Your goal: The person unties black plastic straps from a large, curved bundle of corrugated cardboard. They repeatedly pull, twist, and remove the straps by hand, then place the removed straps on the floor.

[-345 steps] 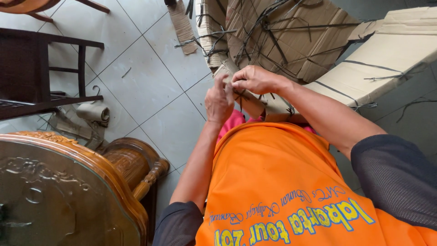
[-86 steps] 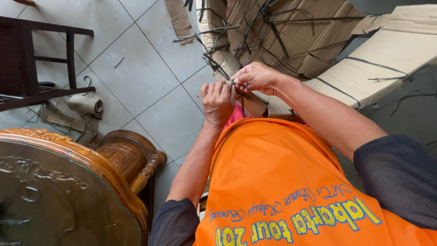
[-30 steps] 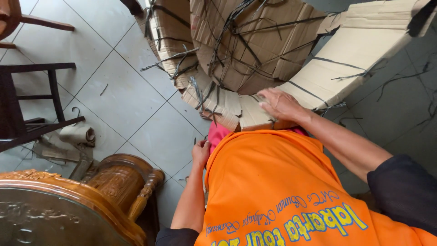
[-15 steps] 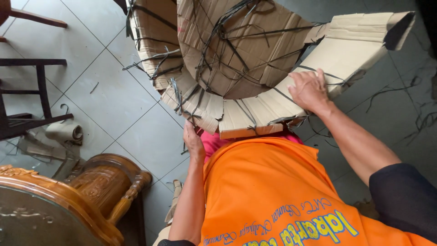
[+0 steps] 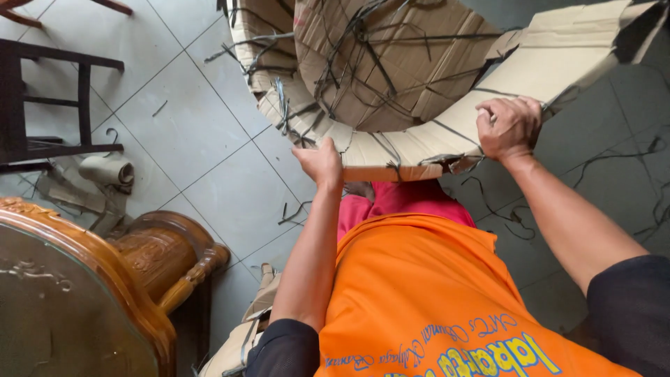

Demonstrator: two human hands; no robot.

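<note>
Nearest you, at the bottom of the frame, your orange shirt fills the view, with a carved wooden table at lower left. Above the shirt, your left hand is closed on the lower edge of a round cardboard bundle near the centre, and your right hand is curled tight around its rim at right of centre. The bundle fills the upper middle, wrapped in dark straps. Beneath lies a grey tiled floor with strap scraps. A paper roll lies at left, and a dark wooden chair stands at upper left.
</note>
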